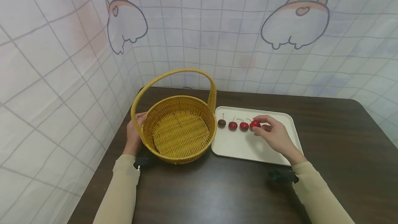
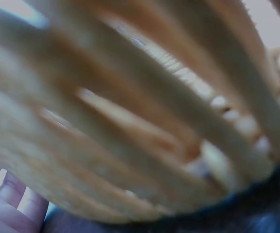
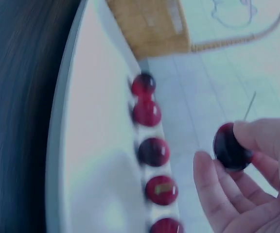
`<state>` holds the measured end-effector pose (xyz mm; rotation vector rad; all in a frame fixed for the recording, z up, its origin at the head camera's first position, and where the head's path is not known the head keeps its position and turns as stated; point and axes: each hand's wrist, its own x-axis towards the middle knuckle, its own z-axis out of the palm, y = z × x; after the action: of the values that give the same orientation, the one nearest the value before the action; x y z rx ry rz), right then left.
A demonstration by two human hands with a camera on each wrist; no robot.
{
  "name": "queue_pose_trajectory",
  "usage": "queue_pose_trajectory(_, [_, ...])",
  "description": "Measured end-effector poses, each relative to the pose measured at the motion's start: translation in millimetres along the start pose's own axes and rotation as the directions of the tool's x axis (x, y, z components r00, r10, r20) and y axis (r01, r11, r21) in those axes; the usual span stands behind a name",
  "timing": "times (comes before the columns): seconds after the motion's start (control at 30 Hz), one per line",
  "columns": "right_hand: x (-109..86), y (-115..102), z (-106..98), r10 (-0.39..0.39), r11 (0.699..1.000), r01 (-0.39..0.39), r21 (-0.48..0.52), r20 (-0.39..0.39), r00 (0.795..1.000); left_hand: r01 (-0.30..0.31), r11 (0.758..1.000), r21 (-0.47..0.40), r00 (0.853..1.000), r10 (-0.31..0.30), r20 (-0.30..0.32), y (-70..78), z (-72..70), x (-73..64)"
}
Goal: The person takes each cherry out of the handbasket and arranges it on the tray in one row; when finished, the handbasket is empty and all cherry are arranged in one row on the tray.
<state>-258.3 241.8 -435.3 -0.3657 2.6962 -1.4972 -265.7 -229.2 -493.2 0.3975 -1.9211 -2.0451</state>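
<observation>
My right hand (image 1: 273,134) pinches a red cherry (image 3: 231,147) between thumb and fingers; its thin stem shows in the right wrist view. The hand is over the white tray (image 1: 248,146), at the right end of a row of cherries (image 1: 232,125) with stems. In the right wrist view several cherries (image 3: 153,151) line up beside the held one. My left hand (image 1: 134,132) rests against the left outer side of a yellow woven basket (image 1: 181,136), its fingertips near the rim. In the left wrist view the weave fills most of the picture, with part of the left hand's fingers (image 2: 13,191) at the lower left.
The basket's tall arched handle (image 1: 178,71) rises over its bowl, and the tray stands close on its right. Both are on a dark brown table (image 1: 199,189). A pale checked cloth (image 1: 202,20) with cartoon animals hangs behind and to the left.
</observation>
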Motion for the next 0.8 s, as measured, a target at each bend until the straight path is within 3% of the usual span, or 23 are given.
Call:
queue_pose_trajectory(0.17, [-9.0, 17.1, -19.8, 0.045, 0.996, -0.053, -0.068, -0.108, 0.993, -0.002, 0.999, 0.034, 1.0, 0.003, -0.008, 0.2, 0.6, 0.6])
queue_pose_trajectory(0.4, [-14.8, 34.2, -36.6, 0.13, 0.979, -0.16, -0.123, -0.227, 0.965, -0.013, 0.999, 0.053, 1.0, 0.014, -0.025, 0.7, 1.1, -0.9])
queue_pose_trajectory(0.8, [-13.9, 56.3, -38.1, 0.275, 0.933, -0.309, -0.185, -0.185, 0.943, -0.04, 0.998, 0.049, 0.999, 0.042, -0.03, -3.6, -0.3, 1.6])
